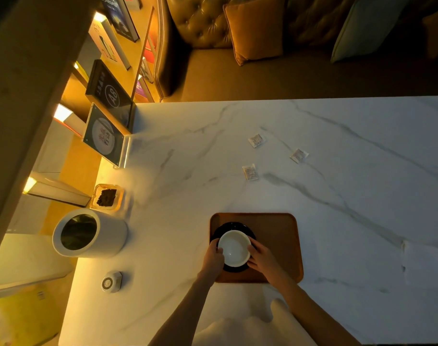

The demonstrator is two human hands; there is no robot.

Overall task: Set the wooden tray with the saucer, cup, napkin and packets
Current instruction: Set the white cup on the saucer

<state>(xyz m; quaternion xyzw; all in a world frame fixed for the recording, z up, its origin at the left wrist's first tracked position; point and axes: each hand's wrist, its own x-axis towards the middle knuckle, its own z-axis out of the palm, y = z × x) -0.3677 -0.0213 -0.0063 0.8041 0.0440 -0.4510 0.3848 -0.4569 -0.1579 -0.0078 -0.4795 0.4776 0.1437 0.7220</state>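
L hand (214,255) & R hand (261,258) are gripping the round white cup (234,248) by its sides, fingers curled, over the round black saucer (234,226) sitting on the brown wooden tray (278,236), left part. Three small white packets (255,140) are lying on the white marble table (362,196) beyond the tray.

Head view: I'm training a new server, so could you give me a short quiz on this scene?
1. How many packets lie on the table?
2. True or false: the saucer lies on the tray.
3. Which hand grips the cup: A left only, B right only, C both?
Key: 1 three; 2 true; 3 C, the left hand and the right hand.
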